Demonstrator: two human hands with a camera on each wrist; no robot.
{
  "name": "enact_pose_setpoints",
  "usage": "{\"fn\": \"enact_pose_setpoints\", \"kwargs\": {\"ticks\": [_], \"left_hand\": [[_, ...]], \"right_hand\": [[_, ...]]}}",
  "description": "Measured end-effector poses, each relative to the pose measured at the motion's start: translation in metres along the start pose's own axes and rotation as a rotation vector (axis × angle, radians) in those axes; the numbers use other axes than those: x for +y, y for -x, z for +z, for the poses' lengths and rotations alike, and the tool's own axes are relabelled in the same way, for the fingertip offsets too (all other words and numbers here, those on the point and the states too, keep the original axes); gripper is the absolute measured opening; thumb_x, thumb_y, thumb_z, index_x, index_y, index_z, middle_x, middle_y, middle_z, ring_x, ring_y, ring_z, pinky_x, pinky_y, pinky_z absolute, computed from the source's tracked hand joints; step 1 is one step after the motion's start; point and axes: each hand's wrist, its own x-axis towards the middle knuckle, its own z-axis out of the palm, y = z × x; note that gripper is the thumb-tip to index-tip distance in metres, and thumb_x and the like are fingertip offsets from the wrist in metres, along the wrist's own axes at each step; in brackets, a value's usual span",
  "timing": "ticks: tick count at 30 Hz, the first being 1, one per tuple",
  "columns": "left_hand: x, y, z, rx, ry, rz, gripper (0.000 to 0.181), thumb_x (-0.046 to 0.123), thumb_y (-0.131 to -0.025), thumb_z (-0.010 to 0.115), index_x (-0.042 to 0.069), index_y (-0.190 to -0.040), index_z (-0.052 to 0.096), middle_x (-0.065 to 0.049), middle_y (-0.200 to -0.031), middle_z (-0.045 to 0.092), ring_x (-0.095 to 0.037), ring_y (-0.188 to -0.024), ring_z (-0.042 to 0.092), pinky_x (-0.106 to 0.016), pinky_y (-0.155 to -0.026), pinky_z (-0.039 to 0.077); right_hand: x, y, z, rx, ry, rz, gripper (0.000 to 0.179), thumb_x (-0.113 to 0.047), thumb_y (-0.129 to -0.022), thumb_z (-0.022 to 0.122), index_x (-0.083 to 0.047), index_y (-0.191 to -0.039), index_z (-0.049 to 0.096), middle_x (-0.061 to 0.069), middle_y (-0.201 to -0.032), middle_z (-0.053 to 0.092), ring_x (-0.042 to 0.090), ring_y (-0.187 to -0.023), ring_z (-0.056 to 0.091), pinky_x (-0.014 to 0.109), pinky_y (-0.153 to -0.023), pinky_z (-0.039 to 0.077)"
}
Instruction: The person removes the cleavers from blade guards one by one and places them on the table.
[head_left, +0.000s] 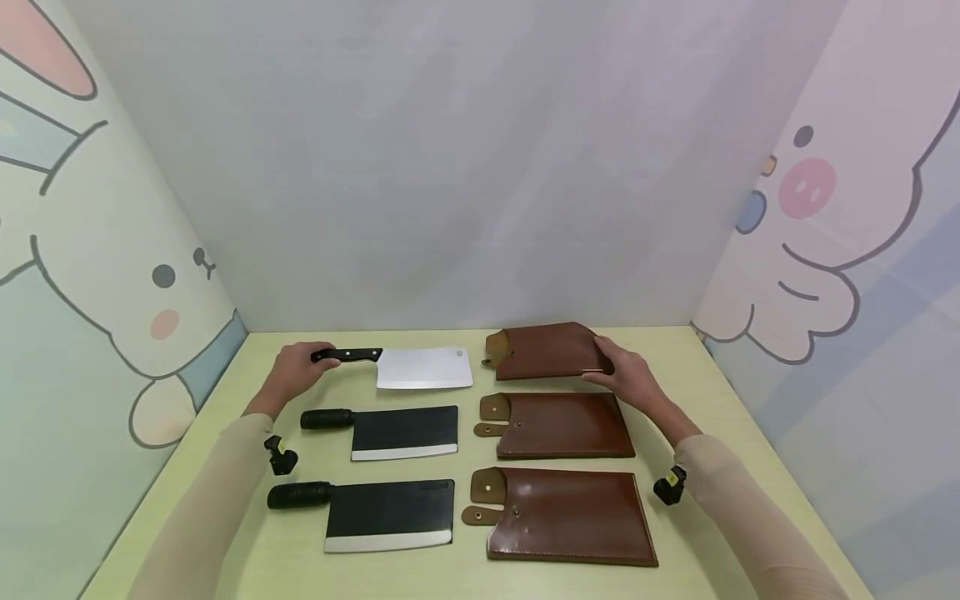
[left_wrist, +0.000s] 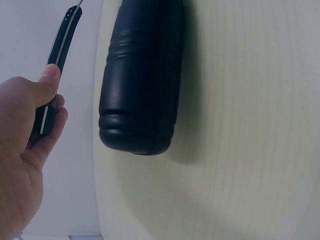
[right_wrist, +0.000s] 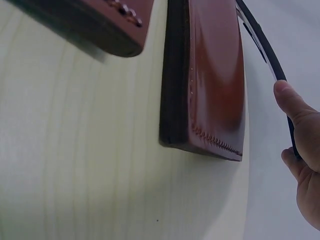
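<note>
At the back left, my left hand (head_left: 292,371) pinches the black riveted handle (head_left: 360,355) of a silver-bladed cleaver (head_left: 423,368). The left wrist view shows the thumb laid along that handle (left_wrist: 62,42), fingers curled beneath. Across from it, my right hand (head_left: 628,379) grips the far right end of a brown leather knife sheath (head_left: 551,352), thumb on one face and fingers on the other. This sheath is tilted, its open end with the strap turned toward the cleaver. Blade and sheath lie apart, with a small gap between them.
Two dark-bladed cleavers (head_left: 405,433) with black handles lie in a column on the left, nearer me. Beside them on the right lie two more brown sheaths (head_left: 566,425), straps pointing left. A pale wall (head_left: 465,208) rises behind the table's back edge.
</note>
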Motion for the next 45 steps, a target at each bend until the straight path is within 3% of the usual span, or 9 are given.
{"fn": "enact_pose_setpoints", "kwargs": {"ticks": [10,19,24,33,45], "left_hand": [[0.001,0.0,0.006,-0.018,0.011,0.006,0.031,0.022,-0.096,0.073,-0.003,-0.116,0.072,-0.022,-0.104,0.072,-0.025,-0.076,0.057,-0.043,-0.07,0.045],[-0.006,0.001,0.01,-0.064,-0.011,-0.033,0.034,0.023,-0.099,0.07,-0.003,-0.12,0.071,-0.025,-0.11,0.071,-0.029,-0.081,0.059,-0.05,-0.076,0.048],[-0.009,0.001,0.012,-0.081,-0.008,-0.033,0.035,0.023,-0.099,0.07,-0.004,-0.121,0.071,-0.027,-0.113,0.07,-0.033,-0.087,0.061,-0.054,-0.08,0.048],[-0.013,0.0,0.017,-0.14,0.025,-0.031,0.037,0.021,-0.1,0.069,-0.006,-0.125,0.068,-0.03,-0.124,0.065,-0.049,-0.117,0.059,-0.063,-0.098,0.044],[-0.025,0.002,0.029,-0.152,0.047,-0.043,0.042,0.022,-0.098,0.072,-0.006,-0.128,0.067,-0.03,-0.128,0.064,-0.051,-0.121,0.056,-0.064,-0.1,0.043]], "right_hand": [[0.001,-0.002,0.001,-0.024,0.0,0.024,0.088,-0.034,-0.088,0.082,0.004,-0.155,0.038,0.028,-0.153,0.045,0.048,-0.135,0.049,0.059,-0.104,0.044],[0.001,-0.004,-0.002,-0.061,0.023,0.035,0.087,-0.033,-0.089,0.081,0.007,-0.153,0.038,0.03,-0.15,0.047,0.049,-0.133,0.05,0.06,-0.104,0.044],[0.002,-0.006,-0.001,-0.074,0.027,0.045,0.087,-0.033,-0.088,0.082,0.007,-0.152,0.04,0.031,-0.147,0.049,0.049,-0.131,0.052,0.06,-0.103,0.045],[0.008,-0.008,0.003,-0.102,0.022,0.094,0.088,-0.035,-0.085,0.086,0.006,-0.151,0.043,0.03,-0.142,0.054,0.05,-0.126,0.055,0.06,-0.101,0.046],[0.022,-0.008,0.01,-0.185,0.005,0.127,0.089,-0.041,-0.086,0.084,0.006,-0.15,0.045,0.032,-0.143,0.053,0.05,-0.129,0.052,0.06,-0.102,0.045]]}}
